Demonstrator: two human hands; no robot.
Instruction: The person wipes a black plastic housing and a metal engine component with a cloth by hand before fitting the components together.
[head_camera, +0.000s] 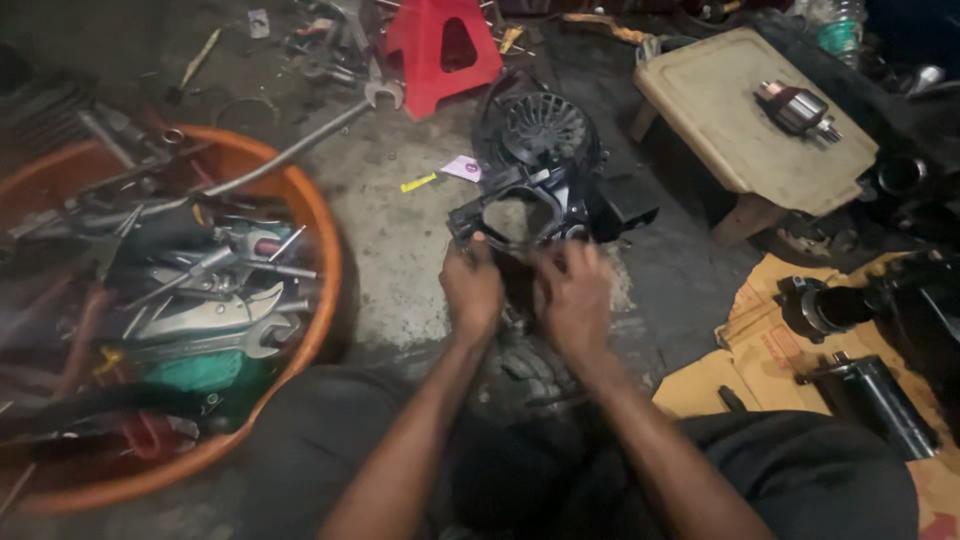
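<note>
Your single head camera looks steeply down and forward from close above the black housing (540, 185) on the floor (400, 230); the orange tub (310, 215) sits left of it, the small desk (720, 110) right and beyond.

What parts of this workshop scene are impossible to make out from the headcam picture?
- Left hand and right hand: motion blur hides the fingertips and their exact grip on the black plastic housing.
- Orange tub: cut off by the left edge; the tools inside blur into a tangle.
- Dark cylinders on the cardboard: shadowed, run off the right edge.
- Top right corner: too dark.
</note>
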